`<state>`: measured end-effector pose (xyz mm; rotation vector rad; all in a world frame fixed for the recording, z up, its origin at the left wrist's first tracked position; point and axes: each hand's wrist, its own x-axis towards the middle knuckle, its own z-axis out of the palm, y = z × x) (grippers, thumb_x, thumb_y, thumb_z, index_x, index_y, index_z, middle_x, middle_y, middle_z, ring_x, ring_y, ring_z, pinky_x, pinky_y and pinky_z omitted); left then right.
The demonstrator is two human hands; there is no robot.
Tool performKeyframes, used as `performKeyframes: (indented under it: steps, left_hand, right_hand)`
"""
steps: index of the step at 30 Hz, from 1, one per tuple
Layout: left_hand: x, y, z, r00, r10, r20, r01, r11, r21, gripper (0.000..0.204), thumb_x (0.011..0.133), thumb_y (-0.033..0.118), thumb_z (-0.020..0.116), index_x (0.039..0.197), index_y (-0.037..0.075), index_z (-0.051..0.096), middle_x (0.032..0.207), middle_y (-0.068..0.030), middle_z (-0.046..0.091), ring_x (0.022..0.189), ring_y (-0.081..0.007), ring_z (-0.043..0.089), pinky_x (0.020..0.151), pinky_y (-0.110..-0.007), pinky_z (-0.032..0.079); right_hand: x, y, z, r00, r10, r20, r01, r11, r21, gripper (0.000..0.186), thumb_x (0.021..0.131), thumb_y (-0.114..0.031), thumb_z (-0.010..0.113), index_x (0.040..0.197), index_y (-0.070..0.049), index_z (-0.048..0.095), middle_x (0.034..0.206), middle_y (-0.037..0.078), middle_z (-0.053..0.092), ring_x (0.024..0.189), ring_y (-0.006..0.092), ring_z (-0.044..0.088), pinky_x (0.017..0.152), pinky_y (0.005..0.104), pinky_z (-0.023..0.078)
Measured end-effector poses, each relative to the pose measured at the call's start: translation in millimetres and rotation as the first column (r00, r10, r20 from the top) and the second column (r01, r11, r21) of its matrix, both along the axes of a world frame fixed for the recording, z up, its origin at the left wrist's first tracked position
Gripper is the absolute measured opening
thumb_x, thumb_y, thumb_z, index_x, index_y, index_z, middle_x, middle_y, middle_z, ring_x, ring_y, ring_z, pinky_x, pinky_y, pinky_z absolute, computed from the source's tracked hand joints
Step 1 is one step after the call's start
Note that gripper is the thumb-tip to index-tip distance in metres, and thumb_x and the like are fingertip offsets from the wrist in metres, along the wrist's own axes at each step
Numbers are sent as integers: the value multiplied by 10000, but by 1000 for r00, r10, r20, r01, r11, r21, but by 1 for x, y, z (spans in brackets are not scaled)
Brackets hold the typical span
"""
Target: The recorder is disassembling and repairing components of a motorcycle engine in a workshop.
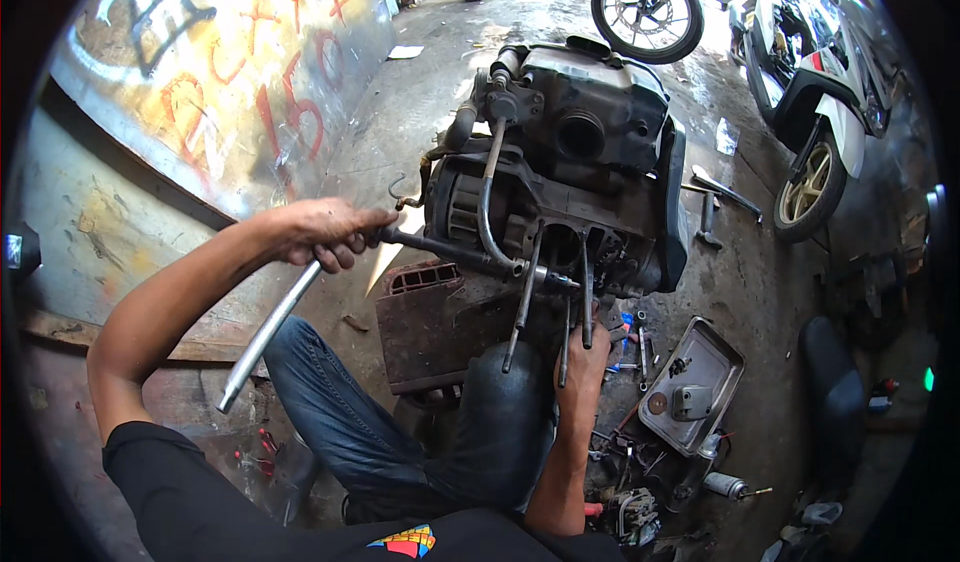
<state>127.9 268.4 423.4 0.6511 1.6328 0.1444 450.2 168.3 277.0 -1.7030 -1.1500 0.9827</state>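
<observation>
My left hand (335,234) is closed around a socket wrench at the corner where its silver handle (270,337) meets a long dark extension bar (440,246). The handle slants down to the left. The extension runs right to a silver socket at the lower side of a greasy engine (590,177), among its long studs (525,297). Below the engine's open cylinder hole, my right hand (585,347) reaches up beside the studs. Its fingers are mostly hidden by studs and engine parts, so I cannot tell what they hold. A bent pipe (490,177) crosses the engine's left side.
Right of my right arm lies a metal tray (735,347) with parts in it. Wrenches, a spray can (725,484) and loose parts lie around it. A hammer (708,222) rests farther back. Motorcycles (815,102) stand at the far right; a painted panel (230,72) is on the left.
</observation>
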Motion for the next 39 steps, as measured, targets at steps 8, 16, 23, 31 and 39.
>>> performKeyframes:
  steps: [8,16,23,31,39]
  left_hand:
    - [-9,-2,-12,982,6,188,-3,1000,-16,436,1042,490,594,855,102,528,651,112,321,478,19,248,333,-168,147]
    - [3,9,-7,957,-206,-202,226,971,78,530,1027,570,559,837,75,565,651,78,370,481,-33,317,378,-228,247]
    - [12,-7,-30,811,-220,-542,392,892,225,623,990,633,519,893,39,684,600,-10,448,496,-137,462,439,-332,373]
    - [14,0,-45,718,-163,-677,403,890,212,615,949,590,539,811,26,739,568,-38,481,462,-173,477,436,-352,389]
    - [-5,12,-80,645,-102,-758,469,835,287,614,930,541,467,771,29,768,744,-185,689,742,-309,669,721,-447,517]
  right_hand:
    - [-3,0,-6,991,7,135,-27,989,146,657,1117,-487,375,1039,98,663,702,243,611,645,269,508,646,453,449]
    - [-3,0,0,1000,-13,15,13,1000,9,650,1114,-476,395,1036,114,658,691,258,599,629,280,499,637,460,444]
    - [-4,-1,-7,979,-32,202,-10,979,203,654,1114,-478,380,1059,108,664,735,289,626,653,324,536,664,477,455]
    - [-5,5,4,994,-25,-106,27,999,17,627,1113,-449,386,1071,103,682,838,354,650,802,534,615,721,528,463]
    - [-3,8,-2,999,11,-47,-10,999,33,654,1133,-431,356,946,119,657,611,169,525,586,227,481,570,425,400]
